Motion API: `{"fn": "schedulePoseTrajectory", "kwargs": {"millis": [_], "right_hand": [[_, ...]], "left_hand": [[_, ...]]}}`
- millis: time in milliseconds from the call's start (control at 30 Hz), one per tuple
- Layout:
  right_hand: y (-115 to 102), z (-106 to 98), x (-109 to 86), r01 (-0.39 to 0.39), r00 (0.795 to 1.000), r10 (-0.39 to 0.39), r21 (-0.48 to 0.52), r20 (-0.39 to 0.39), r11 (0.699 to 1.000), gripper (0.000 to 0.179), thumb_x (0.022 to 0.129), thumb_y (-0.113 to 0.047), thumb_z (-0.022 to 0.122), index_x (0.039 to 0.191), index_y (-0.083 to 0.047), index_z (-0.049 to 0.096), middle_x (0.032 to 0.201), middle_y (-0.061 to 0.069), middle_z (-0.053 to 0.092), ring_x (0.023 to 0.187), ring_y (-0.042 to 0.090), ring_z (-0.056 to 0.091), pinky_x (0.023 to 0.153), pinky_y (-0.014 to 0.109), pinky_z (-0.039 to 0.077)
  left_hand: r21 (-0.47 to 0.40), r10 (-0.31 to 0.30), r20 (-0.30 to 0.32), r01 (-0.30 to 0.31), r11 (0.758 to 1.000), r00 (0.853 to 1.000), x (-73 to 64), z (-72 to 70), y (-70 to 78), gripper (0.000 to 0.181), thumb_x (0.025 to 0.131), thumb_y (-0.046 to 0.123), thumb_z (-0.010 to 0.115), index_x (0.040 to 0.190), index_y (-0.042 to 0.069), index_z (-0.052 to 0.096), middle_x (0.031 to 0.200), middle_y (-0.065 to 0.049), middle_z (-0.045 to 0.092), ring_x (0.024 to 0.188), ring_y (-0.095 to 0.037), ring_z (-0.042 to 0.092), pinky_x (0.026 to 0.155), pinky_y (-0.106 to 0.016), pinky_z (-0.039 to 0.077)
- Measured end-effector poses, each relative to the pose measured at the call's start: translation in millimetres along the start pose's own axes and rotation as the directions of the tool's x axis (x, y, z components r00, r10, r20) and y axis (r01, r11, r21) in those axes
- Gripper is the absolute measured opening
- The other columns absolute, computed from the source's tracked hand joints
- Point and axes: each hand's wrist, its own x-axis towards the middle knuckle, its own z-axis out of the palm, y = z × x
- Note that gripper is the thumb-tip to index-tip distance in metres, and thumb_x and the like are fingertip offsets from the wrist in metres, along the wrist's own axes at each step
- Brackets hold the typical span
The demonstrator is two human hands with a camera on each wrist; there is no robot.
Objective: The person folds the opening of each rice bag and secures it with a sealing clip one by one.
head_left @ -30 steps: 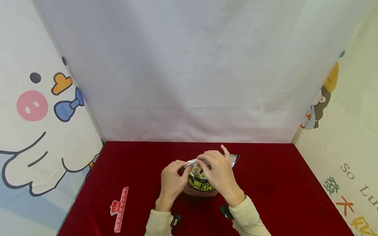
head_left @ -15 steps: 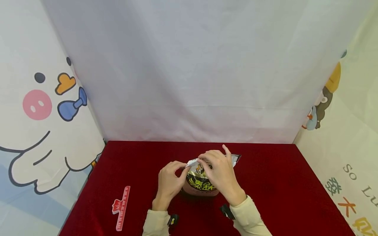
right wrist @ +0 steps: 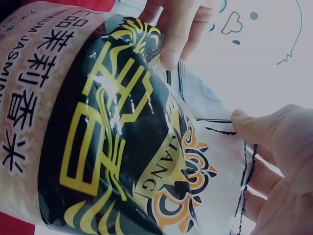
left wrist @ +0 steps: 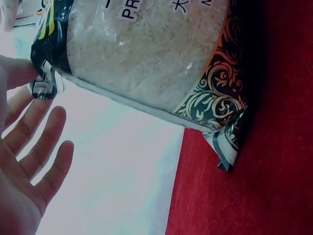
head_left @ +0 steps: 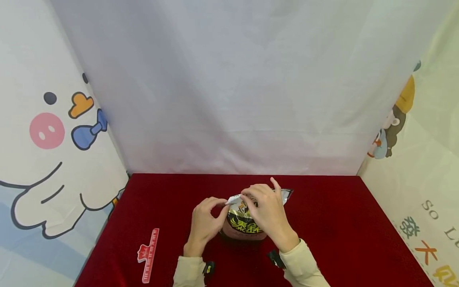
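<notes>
A bag of jasmine rice (head_left: 244, 224) stands on the red cloth between my two hands, a black and yellow band across its front. Rice grains show through its clear side (left wrist: 132, 54) in the left wrist view. My left hand (head_left: 205, 224) pinches the top left of the bag between thumb and forefinger, its other fingers spread. My right hand (head_left: 266, 208) grips the pale upper edge nearer the middle, thumb in front, little finger raised. The right wrist view shows that upper part (right wrist: 215, 152) drawn out between both hands. Part of the top right lies behind my right hand.
A red and pink clip (head_left: 150, 256) with a long ruler-like bar lies on the red cloth (head_left: 333, 239) to the left of my left hand. White curtains (head_left: 229, 91) with cartoon prints enclose the back and both sides.
My left hand has moved slightly left, and more of the white top edge shows between the hands. My right hand keeps its grip nearly in place. The head view has shifted a little.
</notes>
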Motion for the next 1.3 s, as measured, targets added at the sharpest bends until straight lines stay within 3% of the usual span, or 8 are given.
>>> {"fn": "schedulePoseTrajectory", "kwargs": {"millis": [567, 767, 1067, 1300], "right_hand": [[4, 2, -1.2, -0.013, 1.000, 0.013, 0.011, 0.002, 1.000, 0.010, 0.089, -0.012, 0.087, 0.097, -0.014, 0.083, 0.098, 0.003, 0.082, 0.101, 0.026, 0.075, 0.119, 0.073, 0.032], [5, 3, -0.6, -0.012, 1.000, 0.012, 0.014, 0.004, 1.000, 0.010, 0.089, -0.013, 0.087, 0.097, -0.014, 0.083, 0.098, 0.002, 0.082, 0.100, 0.025, 0.075, 0.119, 0.072, 0.032], [4, 3, -0.9, -0.010, 1.000, 0.010, 0.016, 0.004, 1.000, 0.009, 0.089, -0.012, 0.087, 0.097, -0.014, 0.083, 0.097, 0.002, 0.082, 0.101, 0.025, 0.075, 0.119, 0.073, 0.032], [4, 3, -0.2, -0.008, 1.000, 0.008, 0.014, 0.005, 1.000, 0.009, 0.089, -0.011, 0.087, 0.097, -0.014, 0.083, 0.097, 0.002, 0.082, 0.101, 0.025, 0.075, 0.119, 0.073, 0.032]], "left_hand": [[-0.011, -0.030, 0.080, 0.031, 0.999, 0.996, 10.0, 9.3, 13.3, 0.006, 0.093, 0.014, 0.081, 0.098, 0.010, 0.082, 0.096, 0.000, 0.079, 0.088, -0.016, 0.071, 0.074, -0.034, 0.059], [-0.016, -0.014, 0.046, 0.014, 1.000, 0.999, 13.3, 10.4, 15.4, 0.005, 0.093, 0.015, 0.081, 0.095, 0.011, 0.082, 0.092, 0.001, 0.078, 0.083, -0.015, 0.069, 0.069, -0.031, 0.057], [-0.033, -0.014, 0.058, 0.016, 0.999, 0.998, 17.7, 13.4, 18.5, 0.004, 0.094, 0.014, 0.080, 0.097, 0.011, 0.082, 0.092, 0.001, 0.078, 0.079, -0.011, 0.066, 0.067, -0.026, 0.052], [-0.065, 0.042, 0.033, -0.039, 0.997, 0.999, 22.7, 15.4, 21.6, 0.006, 0.096, 0.014, 0.078, 0.099, 0.011, 0.082, 0.092, 0.000, 0.078, 0.076, -0.012, 0.067, 0.066, -0.026, 0.054]]}}
